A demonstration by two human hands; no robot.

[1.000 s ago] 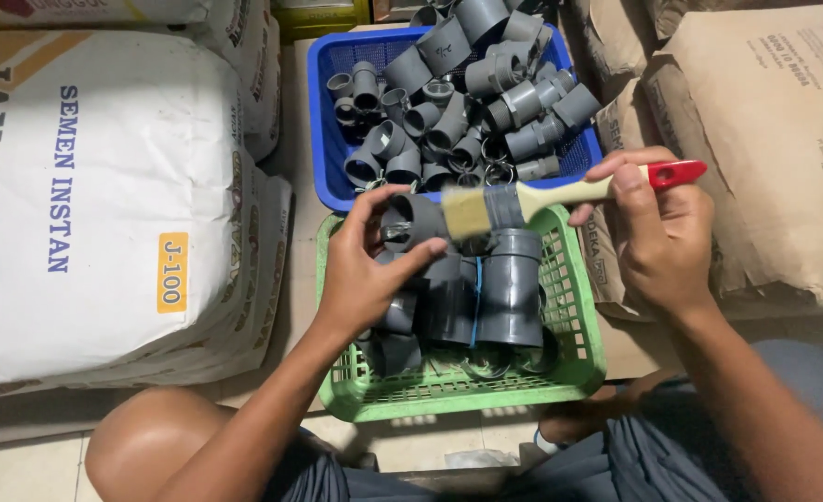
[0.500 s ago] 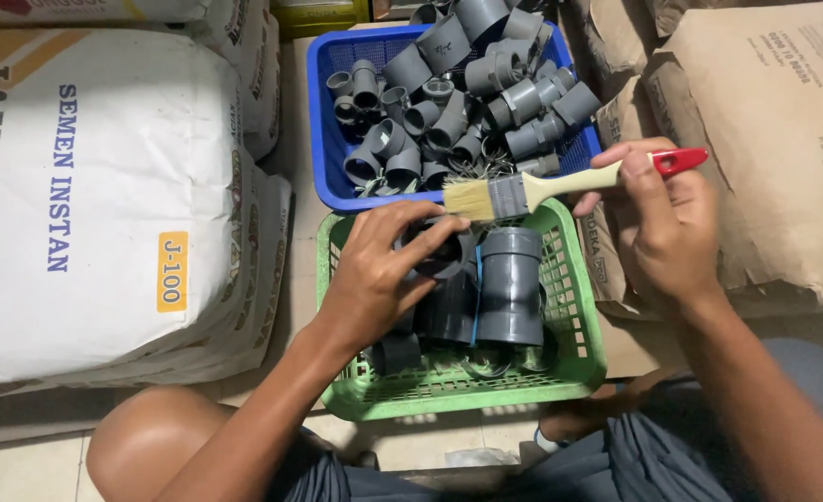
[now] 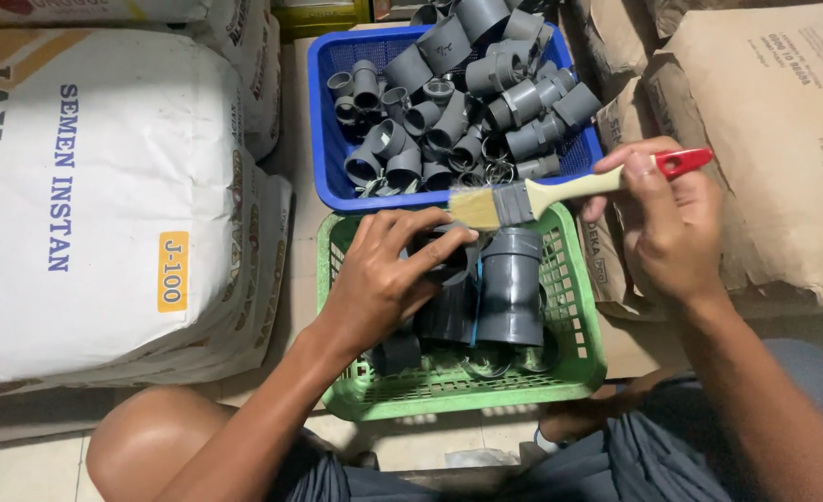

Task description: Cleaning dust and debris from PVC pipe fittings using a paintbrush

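My right hand (image 3: 664, 223) grips a paintbrush (image 3: 560, 191) with a pale wooden handle, red tip and light bristles, held level over the far edge of a green plastic basket (image 3: 582, 346). Inside that basket stand several large grey pipe fittings (image 3: 512, 290). My left hand (image 3: 385, 275) reaches into the basket and its fingers close around one grey fitting beside the brush bristles.
A blue basket (image 3: 326, 139) heaped with smaller grey pipe fittings (image 3: 458, 102) sits just beyond the green one. A big white sack (image 3: 95, 204) lies to the left, brown paper sacks (image 3: 783, 130) to the right. My knees frame the near edge.
The brush has lifted off the fittings and shifted slightly right. My left hand has moved deeper into the green basket and taken hold of a fitting.
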